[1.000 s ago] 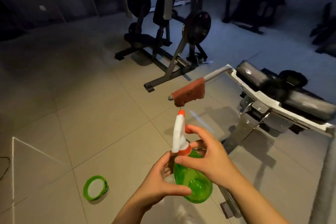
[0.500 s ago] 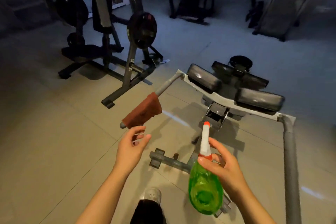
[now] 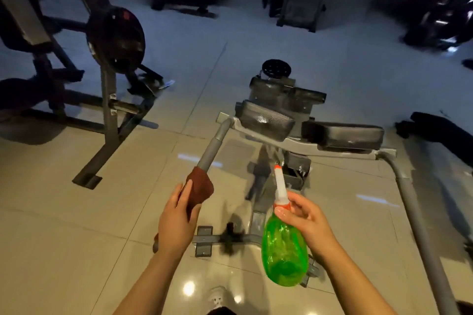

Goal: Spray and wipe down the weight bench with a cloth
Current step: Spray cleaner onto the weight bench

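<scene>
The weight bench (image 3: 302, 143) stands ahead of me with two dark pads (image 3: 266, 120) on a grey metal frame and a grey padded handle (image 3: 213, 147) on each side. A brown cloth (image 3: 201, 188) is draped over the end of the left handle. My left hand (image 3: 178, 222) grips that cloth and the handle end under it. My right hand (image 3: 305, 222) holds a green spray bottle (image 3: 284, 253) by the neck, its white and orange nozzle upright and aimed toward the pads.
A dark plate-loaded machine (image 3: 112, 64) stands on the tiled floor at the left. More gym machines line the back, and a black bench (image 3: 440, 133) sits at the right. The bench's right handle (image 3: 422, 227) runs down beside my right arm. My shoe (image 3: 217, 299) shows below.
My left hand has reached forward and closed on the cloth over the handle end. My view has swung to face the bench, which looks closer. The right hand keeps hold of the bottle.
</scene>
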Action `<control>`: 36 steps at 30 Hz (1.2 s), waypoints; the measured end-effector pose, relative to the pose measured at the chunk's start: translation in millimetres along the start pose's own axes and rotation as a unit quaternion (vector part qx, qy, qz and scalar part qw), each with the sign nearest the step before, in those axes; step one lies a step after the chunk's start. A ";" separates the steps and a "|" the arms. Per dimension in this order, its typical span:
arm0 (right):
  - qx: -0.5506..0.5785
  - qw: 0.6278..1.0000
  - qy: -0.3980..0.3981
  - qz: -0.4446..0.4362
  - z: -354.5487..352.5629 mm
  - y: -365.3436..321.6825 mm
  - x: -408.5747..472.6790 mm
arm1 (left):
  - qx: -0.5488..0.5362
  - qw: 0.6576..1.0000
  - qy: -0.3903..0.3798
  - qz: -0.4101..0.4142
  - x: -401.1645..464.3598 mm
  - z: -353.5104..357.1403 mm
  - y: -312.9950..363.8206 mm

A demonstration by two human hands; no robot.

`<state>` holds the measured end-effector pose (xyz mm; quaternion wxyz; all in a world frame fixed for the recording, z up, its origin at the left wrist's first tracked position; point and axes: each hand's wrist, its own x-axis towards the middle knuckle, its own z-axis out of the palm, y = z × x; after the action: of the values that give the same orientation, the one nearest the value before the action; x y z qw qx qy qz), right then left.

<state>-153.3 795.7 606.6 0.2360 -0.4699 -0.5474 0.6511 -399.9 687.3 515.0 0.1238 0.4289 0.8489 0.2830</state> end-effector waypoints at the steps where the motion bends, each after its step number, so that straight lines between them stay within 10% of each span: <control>1: 0.008 1.000 0.014 0.002 1.5 2.0 -0.7 | -0.008 1.000 0.002 0.006 0.0 2.9 -2.9; 24: 0.046 0.996 0.015 0.082 16.7 70.7 -36.5 | -0.172 0.956 0.170 -0.165 -73.8 -64.6 2.3; 36: 0.060 0.991 0.058 0.107 -43.8 89.0 -59.5 | -0.178 0.973 0.082 -0.119 -94.3 -32.5 56.4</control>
<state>-70.2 742.6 546.2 0.2236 -0.5480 -0.4393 0.6758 -320.9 626.4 571.3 0.1608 0.2716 0.8372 0.4466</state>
